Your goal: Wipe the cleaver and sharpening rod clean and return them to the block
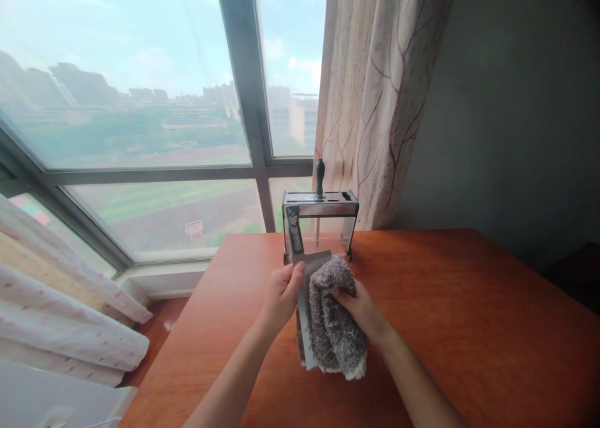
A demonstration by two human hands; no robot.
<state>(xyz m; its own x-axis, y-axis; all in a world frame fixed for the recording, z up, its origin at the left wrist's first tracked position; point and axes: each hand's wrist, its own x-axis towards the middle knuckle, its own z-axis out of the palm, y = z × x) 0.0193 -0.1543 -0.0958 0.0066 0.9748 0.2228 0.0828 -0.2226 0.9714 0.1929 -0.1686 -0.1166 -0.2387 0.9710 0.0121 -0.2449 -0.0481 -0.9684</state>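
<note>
My left hand (282, 293) is closed on the edge of a cleaver (305, 337), its thumb near the end of the blade where the handle begins. The patterned dark handle points away from me, and the wide grey blade runs back toward me. My right hand (363, 309) grips a fluffy grey towel (335, 328), which is bunched over the blade and hides most of it. Some of the towel also shows along the blade's left side. Just beyond the cleaver stands a knife rack (323, 208) with a slotted metal top and clear sides. From a slot in it rises a black knife handle (320, 177).
The brown wooden table (445, 303) reaches to a dark wall on the right. Behind it are large windows (140, 115) and a curtain (370, 90) with a branch pattern. More curtain fabric (56, 322) hangs at the lower left, beside the table.
</note>
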